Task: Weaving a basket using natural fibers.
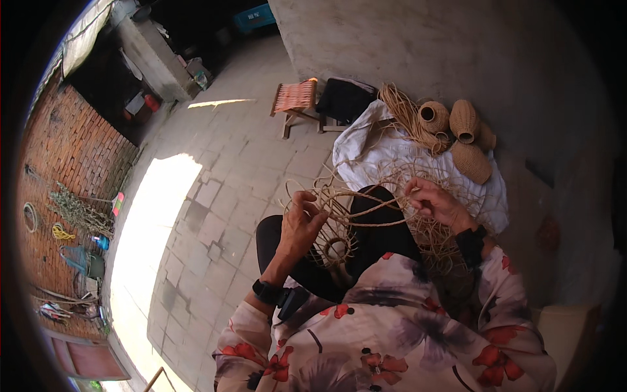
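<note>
My left hand (pixel 302 225), fingers curled, grips pale tan woven strands above a partly woven piece (pixel 333 243) between my knees. Loose ends fan out from it in loops. My right hand (pixel 434 202), raised over my right thigh, pinches a twisted cord (pixel 385 206) that runs across from the left hand. Beyond my knees, a tangle of the same cord (pixel 434 238) spreads on a white cloth (pixel 359 157). On that cloth sit several finished woven vessels (pixel 462 121) and a long bundle of straw-coloured cord (pixel 405 117).
A folding stool (pixel 294 97) with an orange striped seat stands by a black item (pixel 345 99) against the plaster wall (pixel 424 46). A brick wall (pixel 78 144) at left has dried branches (pixel 78 212) and tools along it. Sunlight falls on the paved floor (pixel 215 189).
</note>
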`<state>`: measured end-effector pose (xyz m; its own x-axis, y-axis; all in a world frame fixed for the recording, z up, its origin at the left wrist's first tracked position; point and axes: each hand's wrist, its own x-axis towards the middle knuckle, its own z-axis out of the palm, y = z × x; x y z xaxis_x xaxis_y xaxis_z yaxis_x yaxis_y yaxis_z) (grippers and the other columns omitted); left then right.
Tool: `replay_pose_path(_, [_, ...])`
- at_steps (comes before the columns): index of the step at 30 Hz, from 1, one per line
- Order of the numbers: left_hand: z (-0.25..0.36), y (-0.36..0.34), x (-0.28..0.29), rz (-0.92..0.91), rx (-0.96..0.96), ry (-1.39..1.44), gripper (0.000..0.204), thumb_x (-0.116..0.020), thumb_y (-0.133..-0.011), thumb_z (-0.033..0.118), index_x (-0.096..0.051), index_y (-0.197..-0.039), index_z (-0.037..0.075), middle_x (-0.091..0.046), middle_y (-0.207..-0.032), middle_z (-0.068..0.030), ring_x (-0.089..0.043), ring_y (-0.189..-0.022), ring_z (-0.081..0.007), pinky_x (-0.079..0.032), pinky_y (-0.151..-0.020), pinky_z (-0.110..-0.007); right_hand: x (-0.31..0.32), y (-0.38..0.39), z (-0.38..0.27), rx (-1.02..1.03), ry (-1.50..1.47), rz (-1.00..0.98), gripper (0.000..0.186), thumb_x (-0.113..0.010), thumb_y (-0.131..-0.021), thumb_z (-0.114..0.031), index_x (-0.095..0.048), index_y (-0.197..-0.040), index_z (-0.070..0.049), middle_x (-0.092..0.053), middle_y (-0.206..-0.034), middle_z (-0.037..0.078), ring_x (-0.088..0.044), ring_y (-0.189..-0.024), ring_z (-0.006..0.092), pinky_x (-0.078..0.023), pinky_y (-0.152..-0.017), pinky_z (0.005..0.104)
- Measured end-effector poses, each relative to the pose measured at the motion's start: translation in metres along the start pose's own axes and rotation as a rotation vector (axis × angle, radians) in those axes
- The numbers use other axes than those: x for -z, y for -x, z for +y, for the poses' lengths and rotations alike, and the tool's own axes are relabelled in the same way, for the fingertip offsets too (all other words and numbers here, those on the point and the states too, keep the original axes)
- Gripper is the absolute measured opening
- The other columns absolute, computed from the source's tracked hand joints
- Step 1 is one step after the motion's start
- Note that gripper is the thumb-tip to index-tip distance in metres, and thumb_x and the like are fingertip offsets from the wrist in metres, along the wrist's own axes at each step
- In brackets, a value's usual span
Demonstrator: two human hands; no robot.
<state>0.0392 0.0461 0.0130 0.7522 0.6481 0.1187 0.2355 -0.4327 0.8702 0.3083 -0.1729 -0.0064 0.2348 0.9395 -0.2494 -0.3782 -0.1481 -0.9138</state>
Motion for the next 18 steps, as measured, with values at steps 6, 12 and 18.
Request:
replay_pose_path(6, [0.003, 0.015, 0.004, 0.101, -0.159, -0.105, 0.013, -0.07, -0.082, 0.011, -0.061, -0.083, 0.002, -0.063, -0.076, -0.0106, -0.063, -0.066, -0.0238, -0.05, -0.062, -0.034, 0.275, 0.113, 0.054, -0.335, 0.452, 1.236, 0.02, -0.055, -0.088, -0.019, -0.062, -0.079, -0.004, -0.055, -0.064, 0.005, -0.049, -0.045, 0.016, -0.037, -0.036, 0.0334])
replay_pose_path(12, [0.0, 0.021, 0.003, 0.122, -0.244, -0.121, 0.011, -0.069, -0.083, 0.01, -0.064, -0.084, 0.0, -0.063, -0.078, -0.0113, -0.065, -0.072, -0.0241, -0.051, -0.067, -0.033, 0.243, 0.074, 0.093, 0.014, 0.588, 0.925, 0.028, -0.059, -0.091, -0.027, -0.065, -0.088, 0.0, -0.057, -0.066, 0.005, -0.056, -0.054, 0.0153, -0.042, -0.045, 0.033])
replay_pose_path(18, [0.004, 0.023, 0.002, 0.049, -0.268, -0.109, 0.011, -0.068, -0.081, 0.008, -0.063, -0.088, 0.001, -0.062, -0.084, -0.0113, -0.065, -0.076, -0.0245, -0.051, -0.07, -0.034, -0.046, -0.015, 0.013, 0.375, 1.132, 0.127, 0.06, -0.077, -0.078, -0.037, -0.058, -0.122, -0.001, -0.057, -0.096, 0.013, -0.06, -0.085, 0.027, -0.049, -0.075, 0.0356])
